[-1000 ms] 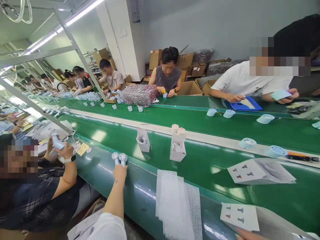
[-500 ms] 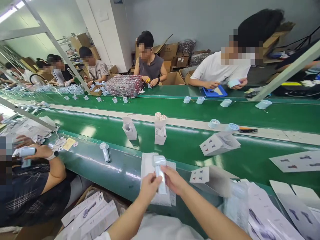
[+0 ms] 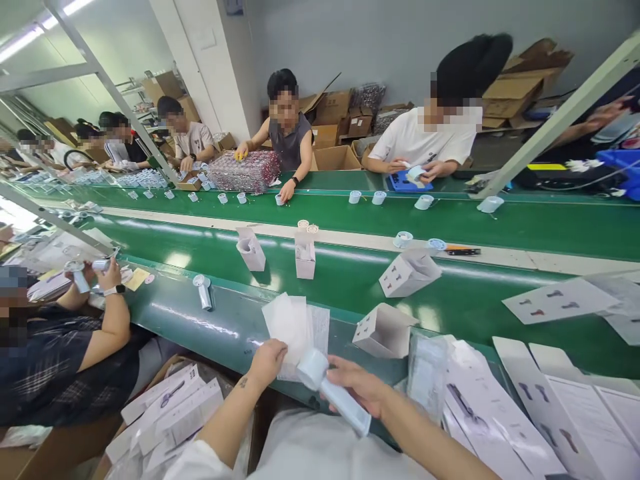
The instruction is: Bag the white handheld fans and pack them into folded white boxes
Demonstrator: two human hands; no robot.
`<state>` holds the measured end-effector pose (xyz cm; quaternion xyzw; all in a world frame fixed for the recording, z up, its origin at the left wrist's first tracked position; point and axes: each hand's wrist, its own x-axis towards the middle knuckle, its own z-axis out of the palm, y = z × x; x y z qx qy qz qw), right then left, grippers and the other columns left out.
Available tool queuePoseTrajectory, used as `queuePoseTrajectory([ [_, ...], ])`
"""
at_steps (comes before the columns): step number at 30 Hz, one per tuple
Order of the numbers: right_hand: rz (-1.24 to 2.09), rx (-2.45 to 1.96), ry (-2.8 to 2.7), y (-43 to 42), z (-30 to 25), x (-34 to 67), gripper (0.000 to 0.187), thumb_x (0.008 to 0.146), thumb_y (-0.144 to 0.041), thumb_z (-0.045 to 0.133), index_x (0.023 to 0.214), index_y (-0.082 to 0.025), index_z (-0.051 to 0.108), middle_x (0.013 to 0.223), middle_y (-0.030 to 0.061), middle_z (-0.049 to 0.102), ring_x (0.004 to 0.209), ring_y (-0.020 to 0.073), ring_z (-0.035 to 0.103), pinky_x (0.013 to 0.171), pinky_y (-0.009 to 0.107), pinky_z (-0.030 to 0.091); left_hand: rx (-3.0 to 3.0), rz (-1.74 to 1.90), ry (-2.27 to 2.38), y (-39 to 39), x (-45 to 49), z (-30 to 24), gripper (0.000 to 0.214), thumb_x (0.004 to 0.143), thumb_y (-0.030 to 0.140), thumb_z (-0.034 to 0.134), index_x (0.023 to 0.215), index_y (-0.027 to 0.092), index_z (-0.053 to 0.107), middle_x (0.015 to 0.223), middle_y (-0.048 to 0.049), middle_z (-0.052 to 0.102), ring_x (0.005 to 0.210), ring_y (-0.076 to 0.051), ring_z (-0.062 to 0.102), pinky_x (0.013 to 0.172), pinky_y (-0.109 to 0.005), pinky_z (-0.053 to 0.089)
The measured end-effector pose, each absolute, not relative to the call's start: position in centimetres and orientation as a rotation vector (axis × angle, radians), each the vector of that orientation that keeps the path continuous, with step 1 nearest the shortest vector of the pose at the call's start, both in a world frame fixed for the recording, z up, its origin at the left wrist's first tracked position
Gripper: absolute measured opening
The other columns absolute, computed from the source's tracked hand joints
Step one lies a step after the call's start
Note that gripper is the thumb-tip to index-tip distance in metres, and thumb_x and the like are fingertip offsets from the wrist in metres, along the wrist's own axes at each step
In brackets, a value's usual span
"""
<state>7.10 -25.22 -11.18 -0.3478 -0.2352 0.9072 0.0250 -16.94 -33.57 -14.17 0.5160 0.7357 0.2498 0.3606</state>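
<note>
My right hand point(image 3: 356, 385) is closed around a light blue handheld fan point(image 3: 346, 402), tilted with its round head up and left and its handle slanting down right. My left hand point(image 3: 270, 363) pinches the edge of a thin white packing sheet point(image 3: 293, 327), which is raised at an angle. Beside that sheet, a translucent wrap point(image 3: 320, 327) lies behind the fan's head. An open white box point(image 3: 384, 331) with small pictures printed on it rests on its side to the right of my hands. Another light blue fan point(image 3: 203, 293) lies on the bench to the left.
Open white cartons point(image 3: 305, 257) stand on the green conveyor belt point(image 3: 340, 267). Flat printed boxes point(image 3: 495, 407) and bubble wrap point(image 3: 427, 367) lie at right. More boxes point(image 3: 165, 413) fill a container at lower left. A co-worker point(image 3: 55, 353) sits close at left; others work across the belt.
The fan has come down toward my body and turned so its handle points down right, now in my right hand alone. My left hand has left the fan and lifted the white sheet.
</note>
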Motion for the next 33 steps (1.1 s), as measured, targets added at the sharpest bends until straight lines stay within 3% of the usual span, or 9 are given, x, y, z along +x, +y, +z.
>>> queuePoseTrajectory([
  [3, 2.868, -0.938, -0.777, -25.6, -10.6, 6.0, 0.089, 0.055, -0.039, 0.089, 0.128, -0.025, 0.041, 0.087, 0.0034, 0.069, 0.067, 0.0209, 0.069, 0.054, 0.031, 0.056, 1.292, 0.733, 1.755, -33.4, -14.8, -12.2, 0.009, 0.075, 0.024, 0.063, 0.071, 0.017, 0.069, 0.074, -0.0033, 0.067, 0.075, -0.019, 0.061, 0.075, -0.030, 0.048],
  [8, 2.827, -0.899, -0.967, -25.3, -9.8, 6.6, 0.058, 0.060, -0.042, 0.085, 0.103, -0.015, 0.057, 0.078, 0.0068, 0.069, 0.064, 0.0188, 0.067, 0.049, 0.025, 0.053, 1.100, 0.950, 1.736, -33.7, -13.1, -9.4, 0.031, 0.085, 0.041, 0.052, 0.074, 0.015, 0.064, 0.062, -0.0006, 0.059, 0.057, -0.013, 0.052, 0.059, -0.025, 0.043],
  [12, 2.700, -1.084, -0.954, -25.9, -10.0, 8.8, 0.049, 0.062, -0.042, 0.084, 0.093, -0.017, 0.056, 0.074, 0.0055, 0.069, 0.062, 0.0196, 0.067, 0.048, 0.029, 0.054, 1.153, 1.019, 1.746, -34.7, -11.8, -7.1, 0.024, 0.084, 0.037, 0.054, 0.075, 0.016, 0.061, 0.067, -0.0008, 0.060, 0.063, -0.014, 0.053, 0.065, -0.026, 0.044],
  [16, 2.581, -1.158, -0.813, -27.0, -9.8, 9.9, 0.043, 0.066, -0.042, 0.080, 0.088, -0.021, 0.050, 0.073, 0.0029, 0.068, 0.062, 0.0202, 0.067, 0.050, 0.031, 0.054, 1.668, 0.919, 1.731, -36.2, -9.5, -6.0, 0.017, 0.089, 0.021, 0.047, 0.085, 0.017, 0.062, 0.078, -0.0053, 0.063, 0.074, -0.017, 0.058, 0.072, -0.030, 0.046],
  [22, 2.521, -1.219, -0.572, -28.2, -7.6, 9.6, 0.040, 0.067, -0.022, 0.076, 0.096, -0.024, 0.050, 0.067, -0.0033, 0.064, 0.056, 0.0163, 0.062, 0.055, 0.030, 0.052, 2.038, 0.779, 1.687, -35.7, -4.9, -5.9, 0.019, 0.087, 0.017, 0.042, 0.086, 0.017, 0.062, 0.084, -0.0114, 0.064, 0.079, -0.022, 0.058, 0.070, -0.034, 0.047],
  [25, 2.519, -1.294, -0.370, -28.2, -6.8, 10.7, 0.026, 0.072, -0.026, 0.072, 0.082, -0.023, 0.048, 0.065, -0.0028, 0.061, 0.058, 0.0154, 0.061, 0.061, 0.030, 0.052, 1.737, 0.819, 1.687, -34.8, -4.2, -4.5, 0.017, 0.087, 0.020, 0.044, 0.088, 0.017, 0.062, 0.080, -0.0074, 0.063, 0.076, -0.019, 0.058, 0.070, -0.032, 0.046],
  [30, 2.355, -1.379, -0.906, -28.4, -5.0, 14.1, 0.034, 0.074, -0.039, 0.075, 0.066, -0.020, 0.048, 0.061, -0.0056, 0.049, 0.057, 0.0102, 0.049, 0.058, 0.024, 0.047, 1.039, 0.894, 1.528, -33.7, -5.1, -1.6, 0.019, 0.081, 0.029, 0.057, 0.096, 0.017, 0.057, 0.063, 0.0055, 0.047, 0.056, -0.010, 0.044, 0.057, -0.023, 0.038],
  [33, 2.267, -1.179, -1.114, -28.4, -3.1, 15.2, 0.038, 0.072, -0.051, 0.076, 0.069, -0.019, 0.056, 0.088, -0.0001, 0.056, 0.080, 0.0136, 0.056, 0.075, 0.029, 0.052, 0.994, 0.951, 1.467, -33.4, -5.7, -0.3, 0.027, 0.082, 0.040, 0.057, 0.097, 0.017, 0.056, 0.066, 0.0049, 0.045, 0.059, -0.010, 0.044, 0.060, -0.024, 0.039],
])
